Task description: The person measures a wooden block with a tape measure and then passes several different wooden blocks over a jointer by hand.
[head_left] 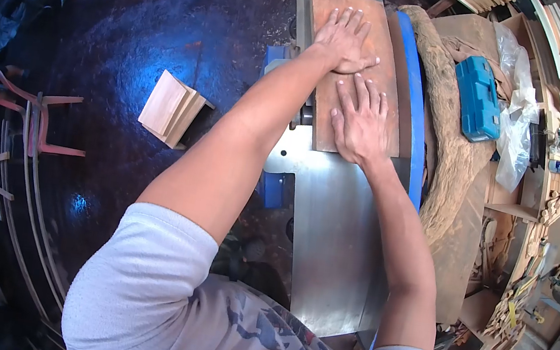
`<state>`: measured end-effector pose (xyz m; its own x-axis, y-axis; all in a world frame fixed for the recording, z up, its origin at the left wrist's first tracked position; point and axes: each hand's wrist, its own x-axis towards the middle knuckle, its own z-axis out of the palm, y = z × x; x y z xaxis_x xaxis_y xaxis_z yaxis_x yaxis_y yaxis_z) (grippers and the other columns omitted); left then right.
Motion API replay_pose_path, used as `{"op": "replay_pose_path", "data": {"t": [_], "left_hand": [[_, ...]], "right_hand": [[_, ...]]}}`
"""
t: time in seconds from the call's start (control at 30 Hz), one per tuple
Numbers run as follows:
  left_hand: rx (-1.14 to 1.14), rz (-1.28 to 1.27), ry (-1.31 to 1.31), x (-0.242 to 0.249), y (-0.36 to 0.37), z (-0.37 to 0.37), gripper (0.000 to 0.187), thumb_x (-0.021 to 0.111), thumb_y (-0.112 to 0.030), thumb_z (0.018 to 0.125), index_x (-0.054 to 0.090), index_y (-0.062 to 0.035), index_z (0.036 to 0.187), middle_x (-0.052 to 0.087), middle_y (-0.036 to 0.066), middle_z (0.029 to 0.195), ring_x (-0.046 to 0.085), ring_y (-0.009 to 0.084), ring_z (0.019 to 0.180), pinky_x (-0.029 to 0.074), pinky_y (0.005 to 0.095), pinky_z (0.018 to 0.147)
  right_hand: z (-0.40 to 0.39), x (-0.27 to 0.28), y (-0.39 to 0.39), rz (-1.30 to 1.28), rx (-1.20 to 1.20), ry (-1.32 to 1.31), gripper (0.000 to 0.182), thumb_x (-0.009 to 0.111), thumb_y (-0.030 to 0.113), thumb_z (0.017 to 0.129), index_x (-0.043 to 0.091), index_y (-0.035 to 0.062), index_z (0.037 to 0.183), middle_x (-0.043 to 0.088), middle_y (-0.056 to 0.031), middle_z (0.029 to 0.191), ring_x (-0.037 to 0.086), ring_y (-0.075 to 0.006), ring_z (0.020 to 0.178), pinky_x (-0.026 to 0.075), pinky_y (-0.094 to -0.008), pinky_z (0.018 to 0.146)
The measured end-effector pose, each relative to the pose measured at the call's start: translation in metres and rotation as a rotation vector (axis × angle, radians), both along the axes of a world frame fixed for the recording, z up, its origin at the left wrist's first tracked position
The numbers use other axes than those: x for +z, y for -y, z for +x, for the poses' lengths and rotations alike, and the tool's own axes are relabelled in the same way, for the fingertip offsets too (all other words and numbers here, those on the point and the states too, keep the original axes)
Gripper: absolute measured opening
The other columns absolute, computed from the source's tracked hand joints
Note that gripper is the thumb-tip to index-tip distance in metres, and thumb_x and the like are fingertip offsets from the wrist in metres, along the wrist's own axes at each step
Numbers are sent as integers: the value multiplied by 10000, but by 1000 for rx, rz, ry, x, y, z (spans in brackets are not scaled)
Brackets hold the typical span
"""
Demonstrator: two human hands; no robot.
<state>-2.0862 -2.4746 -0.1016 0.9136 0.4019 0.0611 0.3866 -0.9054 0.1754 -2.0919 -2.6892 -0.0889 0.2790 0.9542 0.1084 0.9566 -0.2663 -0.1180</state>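
Note:
A flat reddish-brown wooden board (387, 61) lies on the metal bed (340, 235) of what looks like a jointer, close beside its blue-edged fence (414, 101). My left hand (346, 40) rests flat on the far half of the board, fingers spread and thumb stretched to the right. Nearer to me, my right hand (362, 126) presses on the board with its fingers stretched forward. Both palms face down, and neither hand wraps round anything. The part of the bed beneath the board is hidden.
Left of the machine, a stack of wooden pieces (172, 108) stands near a red chair-like frame (43, 114). To the right are a rough log (439, 126), a teal case (477, 99), clear plastic (516, 131) and shelves crowded with wood offcuts.

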Motion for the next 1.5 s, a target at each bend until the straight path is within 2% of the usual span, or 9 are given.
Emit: {"op": "replay_pose_path", "data": {"t": [0.7, 0.9, 0.97, 1.03, 1.07, 1.17, 1.27, 1.43, 1.5], "left_hand": [[5, -5, 50, -6, -68, 39, 990, 459, -754, 978, 330, -42, 1653, 226, 223, 1740, 166, 396, 1626, 123, 561, 1324], [129, 57, 261, -22, -119, 62, 935, 632, -626, 920, 419, -13, 1592, 293, 257, 1701, 220, 406, 1605, 150, 585, 1308], [395, -25, 553, -21, -132, 41, 962, 704, -560, 850, 422, 9, 1572, 366, 337, 1632, 242, 475, 1575, 138, 614, 1295], [598, -388, 551, -39, -164, 28, 966, 798, -593, 799, 487, 96, 1400, 517, 375, 1453, 433, 507, 1450, 357, 561, 1210], [631, -674, 430, -36, -172, 15, 1101, 804, -644, 803, 415, 163, 1443, 512, 387, 1479, 497, 517, 1413, 421, 508, 1176], [673, -1009, 202, -40, -208, 4, 1076, 672, -739, 876, 555, 198, 1392, 552, 426, 1433, 512, 489, 1429, 390, 481, 1217], [675, -839, 125, -30, -221, 0, 1012, 599, -755, 917, 645, 181, 1300, 570, 417, 1416, 521, 475, 1425, 391, 471, 1217], [628, -810, 125, -5, -228, -40, 1041, 555, -768, 954, 607, 202, 1329, 568, 384, 1452, 515, 460, 1439, 402, 464, 1203], [581, -1201, 189, 4, -237, -93, 948, 558, -715, 998, 622, 164, 1349, 583, 349, 1456, 593, 369, 1376, 494, 433, 1107]], "right_hand": [[40, -5, -68, -2, 16, 51, 611, 522, 367, 1033, 460, 139, 1597, 368, -237, 1655, 321, -462, 1532, 231, -641, 1258], [68, -7, -118, -34, 16, 54, 614, 489, 391, 1050, 438, 141, 1608, 334, -232, 1675, 305, -461, 1545, 210, -640, 1275], [71, -2, -140, -121, -27, 65, 613, 438, 413, 1076, 422, 132, 1620, 301, -230, 1700, 278, -463, 1564, 202, -630, 1287], [65, 2, -172, -139, -78, 42, 630, 427, 427, 1081, 405, 117, 1629, 281, -224, 1713, 265, -469, 1569, 202, -627, 1289], [58, 1, -187, -149, -94, 23, 639, 421, 435, 1084, 397, 110, 1634, 271, -221, 1719, 258, -472, 1572, 203, -625, 1290], [44, 12, -236, -165, -89, -90, 635, 413, 433, 1090, 430, 71, 1612, 303, -231, 1703, 302, -463, 1552, 242, -593, 1283], [36, 28, -253, -153, 14, -397, 575, 454, 378, 1091, 506, 38, 1552, 427, -259, 1624, 396, -453, 1497, 305, -544, 1256], [-38, 136, -146, 285, 44, -667, 449, 553, 232, 1071, 589, -20, 1442, 611, -276, 1427, 563, -452, 1344, 441, -490, 1149], [-70, 189, -56, 448, -25, -744, 424, 603, 129, 1013, 619, -24, 1409, 658, -270, 1361, 651, -420, 1251, 500, -445, 1075]]}}
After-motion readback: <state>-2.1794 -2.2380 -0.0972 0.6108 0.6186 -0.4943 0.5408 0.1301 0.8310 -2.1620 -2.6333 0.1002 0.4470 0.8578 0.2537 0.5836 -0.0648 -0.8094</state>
